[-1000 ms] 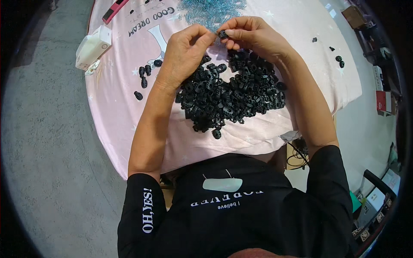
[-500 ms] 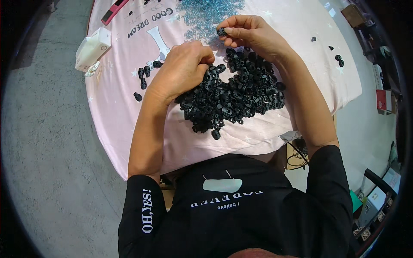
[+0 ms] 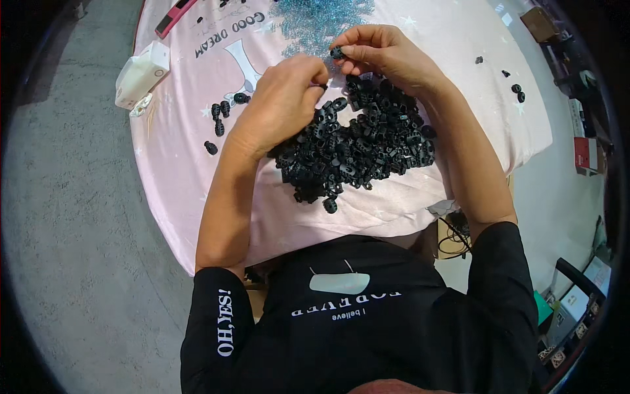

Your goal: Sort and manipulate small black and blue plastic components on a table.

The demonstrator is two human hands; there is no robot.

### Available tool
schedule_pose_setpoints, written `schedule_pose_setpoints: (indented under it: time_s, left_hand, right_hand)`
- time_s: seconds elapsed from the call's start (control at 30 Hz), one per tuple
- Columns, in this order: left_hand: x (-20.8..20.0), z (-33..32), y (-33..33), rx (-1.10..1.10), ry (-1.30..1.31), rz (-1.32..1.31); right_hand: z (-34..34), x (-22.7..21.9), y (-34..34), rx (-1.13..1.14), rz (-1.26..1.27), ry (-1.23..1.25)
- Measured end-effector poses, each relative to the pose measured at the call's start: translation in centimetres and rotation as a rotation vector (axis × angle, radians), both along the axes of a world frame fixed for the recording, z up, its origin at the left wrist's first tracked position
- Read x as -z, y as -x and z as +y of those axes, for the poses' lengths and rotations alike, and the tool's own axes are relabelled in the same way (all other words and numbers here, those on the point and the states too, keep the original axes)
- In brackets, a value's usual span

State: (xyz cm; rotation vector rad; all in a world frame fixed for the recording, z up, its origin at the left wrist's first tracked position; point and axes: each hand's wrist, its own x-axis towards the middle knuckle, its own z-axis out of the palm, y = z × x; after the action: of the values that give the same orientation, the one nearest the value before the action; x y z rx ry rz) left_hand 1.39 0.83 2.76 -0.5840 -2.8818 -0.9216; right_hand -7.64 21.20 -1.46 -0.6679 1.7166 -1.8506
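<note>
Between the thumb and fingers of my right hand (image 3: pixel 387 56) is a small ribbed black plastic piece (image 3: pixel 336 52) that looks like part of a cord lock. My left hand (image 3: pixel 282 95) is closed in a pinch above the pile's upper left edge; a dark bit of a small black part (image 3: pixel 323 86) shows at its fingertips, the remainder hidden. Below both hands spreads a heap of black plastic parts (image 3: pixel 354 144) on the pink cloth. Beyond the fingers lies a pile of tiny shiny bluish pieces (image 3: pixel 315 26), perhaps springs.
Several loose black pieces (image 3: pixel 218 118) lie left of my left forearm, and a few more (image 3: pixel 517 90) at the far right of the pink cloth (image 3: pixel 177 177). A tissue pack (image 3: pixel 143 73) sits at the left edge, near a pink-and-black object (image 3: pixel 174 18). Boxes stand beyond the right side.
My left hand has lifted slightly away from the heap, and a dark bit now shows at its fingertips. The right hand has barely shifted, still pinching its black piece.
</note>
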Motion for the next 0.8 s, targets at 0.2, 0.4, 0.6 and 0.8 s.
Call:
schedule_pose_setpoints:
  time_s: [0.2,0.4,0.6,0.8]
  left_hand:
    - [0.4,0.2,0.5,-0.078,-0.38,-0.153]
    - [1.4,-0.3,1.3,-0.095,-0.574,-0.168]
    - [1.2,0.2,1.2,-0.12,-0.637,-0.21]
    - [1.5,0.6,1.2,-0.176,-0.661,-0.211]
  right_hand:
    - [0.1,-0.2,-0.1,-0.029,-0.015,0.024]
    - [-0.1,-0.2,-0.2,-0.03,-0.029,0.039]
    - [-0.1,-0.2,-0.3,-0.044,-0.041,0.051]
    - [-0.2,-0.1,-0.3,-0.045,-0.024,0.051]
